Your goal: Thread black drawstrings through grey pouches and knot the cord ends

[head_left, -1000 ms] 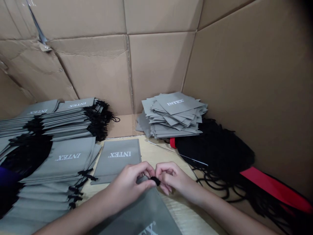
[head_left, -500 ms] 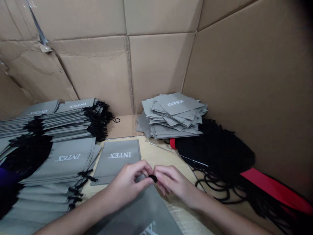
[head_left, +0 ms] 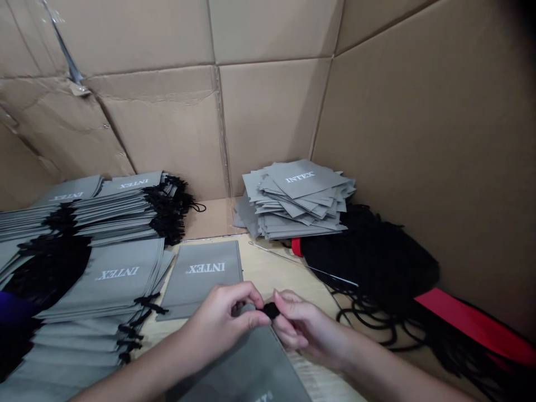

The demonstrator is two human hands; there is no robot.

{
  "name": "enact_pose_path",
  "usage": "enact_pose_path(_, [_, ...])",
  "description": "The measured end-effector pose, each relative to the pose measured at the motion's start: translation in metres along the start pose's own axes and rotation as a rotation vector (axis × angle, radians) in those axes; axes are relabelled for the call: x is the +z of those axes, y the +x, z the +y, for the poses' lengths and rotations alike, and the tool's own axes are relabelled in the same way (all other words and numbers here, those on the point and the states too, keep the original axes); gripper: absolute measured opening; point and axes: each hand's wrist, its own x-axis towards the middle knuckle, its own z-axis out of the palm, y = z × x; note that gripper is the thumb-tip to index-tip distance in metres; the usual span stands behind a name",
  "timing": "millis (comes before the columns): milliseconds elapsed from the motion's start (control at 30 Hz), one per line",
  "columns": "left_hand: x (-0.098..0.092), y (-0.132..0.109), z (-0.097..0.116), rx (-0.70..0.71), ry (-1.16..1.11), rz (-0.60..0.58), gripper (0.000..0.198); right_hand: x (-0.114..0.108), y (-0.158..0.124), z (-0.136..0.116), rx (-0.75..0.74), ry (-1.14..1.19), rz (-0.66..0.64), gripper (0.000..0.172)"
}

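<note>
A grey pouch (head_left: 251, 365) with white lettering lies slanted in front of me, its top corner up between my hands. My left hand (head_left: 228, 315) pinches that corner beside a bunched black cord (head_left: 271, 310). The thumb and fingers of my right hand (head_left: 301, 321) are closed around the other side of the cord. Fingers partly hide the knot or loop there. Just behind my left hand lies a flat grey pouch (head_left: 199, 285) printed INTEX.
Stacks of corded grey pouches (head_left: 117, 273) stand at left. A loose pile of grey pouches (head_left: 297, 195) is at the back, near a long metal needle (head_left: 293, 258). Black cords (head_left: 368, 251) with a red strip (head_left: 469, 324) lie at right. Cardboard walls (head_left: 272, 106) enclose the table.
My right hand has shifted slightly right and turned, its fingers curling under the cord. More of the bunched black cord shows between my hands. The pouch has slid a little lower.
</note>
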Motion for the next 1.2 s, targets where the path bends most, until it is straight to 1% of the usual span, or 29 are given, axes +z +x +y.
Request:
enact_pose_path(67, [-0.001,-0.001,0.002,0.049,0.027,0.029,0.008,0.002,-0.001,0.003,0.021,0.048,0.02,0.05])
enact_pose_path(133, [-0.001,-0.001,0.003,0.078,0.036,0.051,0.007,0.005,-0.001,0.003,0.006,0.037,0.05,0.048])
enact_pose_path(233, [0.0,0.0,0.002,0.079,0.047,0.072,0.007,0.008,0.0,0.0,-0.058,-0.064,0.112,0.046])
enact_pose_path(300, [0.001,0.0,0.0,0.073,0.051,0.075,0.007,0.009,0.001,-0.001,-0.083,-0.131,0.137,0.048])
enact_pose_path(400, [0.002,0.001,-0.001,0.075,0.052,0.066,0.007,0.01,0.002,-0.001,-0.082,-0.134,0.158,0.047])
enact_pose_path(467, [0.001,0.001,0.0,0.083,0.054,0.071,0.006,0.008,0.001,0.0,-0.026,-0.066,0.109,0.044])
enact_pose_path(567, [0.0,0.0,0.003,0.106,0.067,0.083,0.005,0.004,0.0,0.0,0.082,0.012,-0.01,0.041])
enact_pose_path(600, [-0.001,-0.001,0.004,0.115,0.076,0.077,0.005,0.003,0.001,0.001,0.094,0.013,-0.029,0.041])
enact_pose_path(667, [-0.002,-0.002,0.005,0.133,0.093,0.057,0.006,0.002,0.002,0.001,0.08,-0.009,-0.01,0.041])
enact_pose_path(767, [-0.002,-0.003,0.005,0.134,0.108,0.031,0.007,0.003,0.003,0.002,0.009,-0.127,0.089,0.04])
enact_pose_path(800, [-0.002,-0.003,0.005,0.124,0.115,0.027,0.006,0.004,0.003,0.001,-0.03,-0.219,0.129,0.04])
enact_pose_path(900, [0.0,-0.003,0.003,0.056,0.135,0.007,0.006,0.005,0.001,-0.002,-0.18,-0.613,0.226,0.043])
enact_pose_path(967, [0.001,-0.002,0.002,0.016,0.146,0.0,0.005,0.004,-0.001,-0.005,-0.238,-0.811,0.243,0.045])
enact_pose_path(1000, [0.002,-0.002,0.001,0.005,0.153,-0.002,0.005,0.003,-0.002,-0.005,-0.246,-0.865,0.241,0.045])
enact_pose_path(1033, [0.002,-0.002,0.001,-0.002,0.159,-0.005,0.005,0.002,-0.002,-0.006,-0.246,-0.889,0.239,0.044])
enact_pose_path(1100, [0.002,-0.002,0.001,-0.016,0.17,-0.016,0.007,-0.001,0.0,-0.004,-0.247,-0.855,0.241,0.044])
enact_pose_path(1200, [0.002,-0.002,0.003,-0.06,0.193,-0.015,0.011,-0.005,0.005,0.0,-0.26,-0.676,0.258,0.046])
